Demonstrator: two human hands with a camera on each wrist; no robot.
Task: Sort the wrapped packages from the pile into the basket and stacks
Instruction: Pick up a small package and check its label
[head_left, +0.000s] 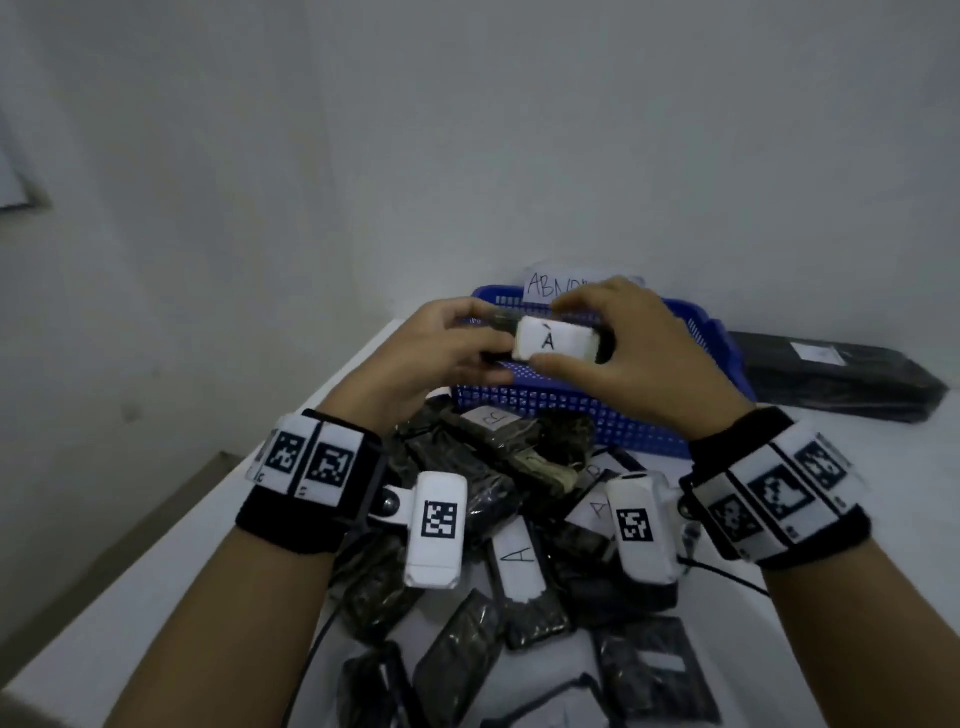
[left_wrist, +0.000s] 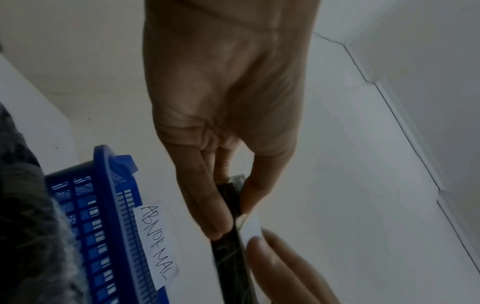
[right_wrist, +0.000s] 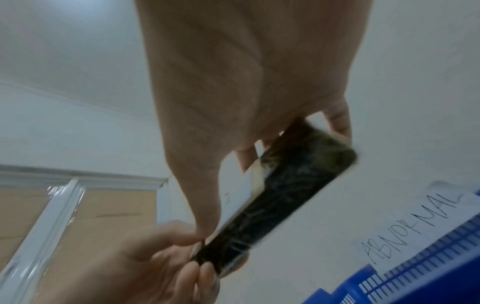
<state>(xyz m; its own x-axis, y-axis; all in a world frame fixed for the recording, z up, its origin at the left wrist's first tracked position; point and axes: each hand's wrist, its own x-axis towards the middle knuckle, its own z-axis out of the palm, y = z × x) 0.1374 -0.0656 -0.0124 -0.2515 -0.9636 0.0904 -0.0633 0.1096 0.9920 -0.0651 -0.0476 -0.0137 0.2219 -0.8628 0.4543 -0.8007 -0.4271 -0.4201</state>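
On white table (head_left: 291, 499) — package pile (head_left: 498, 525), white walls (head_left: 467, 130)

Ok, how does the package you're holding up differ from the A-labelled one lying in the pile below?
The held package is lifted in front of the blue basket, gripped by the left hand and right hand; the pile package lies loose on the table among the others. The held package's label faces the camera level and upright; the pile package's label lies tilted. Both are dark wrapped packages with a white label marked A.
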